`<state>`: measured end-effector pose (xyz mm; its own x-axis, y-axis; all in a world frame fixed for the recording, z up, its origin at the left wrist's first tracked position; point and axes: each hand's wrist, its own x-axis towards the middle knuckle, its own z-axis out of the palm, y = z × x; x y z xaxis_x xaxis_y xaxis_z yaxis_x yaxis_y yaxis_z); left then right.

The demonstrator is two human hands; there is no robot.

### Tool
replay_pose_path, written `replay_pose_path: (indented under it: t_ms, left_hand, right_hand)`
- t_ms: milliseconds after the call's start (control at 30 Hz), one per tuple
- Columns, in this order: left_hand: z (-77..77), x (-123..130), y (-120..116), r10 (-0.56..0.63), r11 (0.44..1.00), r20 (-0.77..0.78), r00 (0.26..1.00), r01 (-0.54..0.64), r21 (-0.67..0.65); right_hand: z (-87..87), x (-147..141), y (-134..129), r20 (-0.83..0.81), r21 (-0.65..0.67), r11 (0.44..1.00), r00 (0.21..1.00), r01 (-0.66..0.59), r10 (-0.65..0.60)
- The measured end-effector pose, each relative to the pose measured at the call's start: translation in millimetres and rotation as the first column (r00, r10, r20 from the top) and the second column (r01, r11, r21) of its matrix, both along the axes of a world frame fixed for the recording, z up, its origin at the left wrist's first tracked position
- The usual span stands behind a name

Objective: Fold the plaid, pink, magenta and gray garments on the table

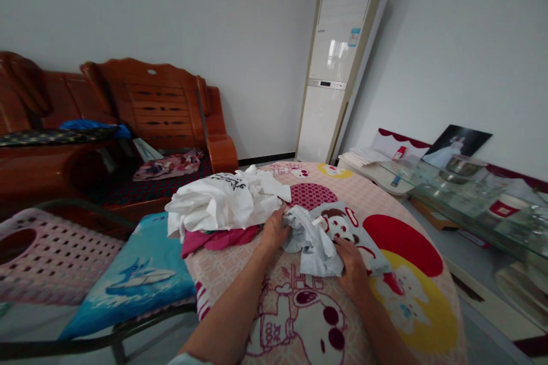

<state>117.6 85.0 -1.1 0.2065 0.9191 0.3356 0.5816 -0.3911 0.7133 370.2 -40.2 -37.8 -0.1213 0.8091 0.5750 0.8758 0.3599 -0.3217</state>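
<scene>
A light grey garment (311,245) with a cartoon print lies bunched on the round table in front of me. My left hand (275,230) is closed on its left edge, the thumb and fingers pinching the cloth. At the garment's lower right, my right hand (351,265) has its fingers bent over the fabric, gripping it beside the print. Left of my left hand sits a heap of white clothing (225,205) with black lettering. Under that heap a magenta cloth (218,239) sticks out.
A patterned cloth (299,319) covers the table. To the left stand a pink woven chair (55,256) with a blue cushion (137,274) and a wooden sofa (162,102). A glass-topped cabinet (454,205) is on the right; a tall air conditioner (329,57) stands behind.
</scene>
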Motion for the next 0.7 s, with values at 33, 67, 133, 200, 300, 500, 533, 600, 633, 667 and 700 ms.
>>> replay_pose_path:
  t_ms: [33,67,133,200,300,500,533,600,633,667,700]
  left_hand:
    - [-2.9,-1,3,0.011,1.0,0.006,1.0,-0.011,0.009]
    - [-5.8,-3,6,0.026,1.0,0.01,1.0,-0.026,0.011]
    - [-10.5,-5,13,0.065,0.998,0.017,0.998,-0.065,0.017]
    - [-13.0,-8,22,0.098,0.995,0.031,0.995,-0.099,0.029]
    - [-12.8,-13,36,0.126,0.991,0.057,0.99,-0.129,0.036]
    - [-6.6,-19,48,0.244,0.97,0.018,0.97,-0.244,-0.026]
    - [-4.9,-19,48,0.263,0.964,-0.014,0.965,-0.263,-0.046]
    - [-1.1,-19,48,0.303,0.947,-0.092,0.948,-0.311,-0.081]
    - [0.9,-19,48,0.319,0.939,-0.125,0.939,-0.331,-0.089]
    - [2.7,-19,49,0.331,0.933,-0.149,0.932,-0.347,-0.094]
    - [4.3,-18,49,0.342,0.927,-0.164,0.925,-0.36,-0.1]
  right_hand:
    - [0.4,-1,0,-0.009,0.007,1.0,1.0,0.009,-0.009]
    - [0.8,-2,0,-0.017,0.01,1.0,1.0,0.016,-0.016]
    - [1.8,-3,-1,-0.031,0.01,1.0,0.999,0.021,-0.021]
    - [2.8,-3,0,-0.033,0.002,1.0,0.999,0.011,-0.011]
    - [3.7,-1,1,-0.022,-0.013,1.0,1.0,-0.011,0.011]
    - [5.2,-2,0,-0.043,0.001,1.0,0.999,-0.004,0.004]
    - [4.9,-1,0,-0.039,-0.007,1.0,0.999,-0.01,0.009]
    - [3.0,1,1,-0.028,-0.012,1.0,0.999,-0.018,0.018]
    - [1.6,3,1,-0.021,-0.008,1.0,1.0,-0.021,0.021]
    - [0.1,4,1,-0.014,0.0,1.0,1.0,-0.026,0.026]
    - [-1.2,5,2,-0.008,0.012,0.999,0.999,-0.033,0.034]
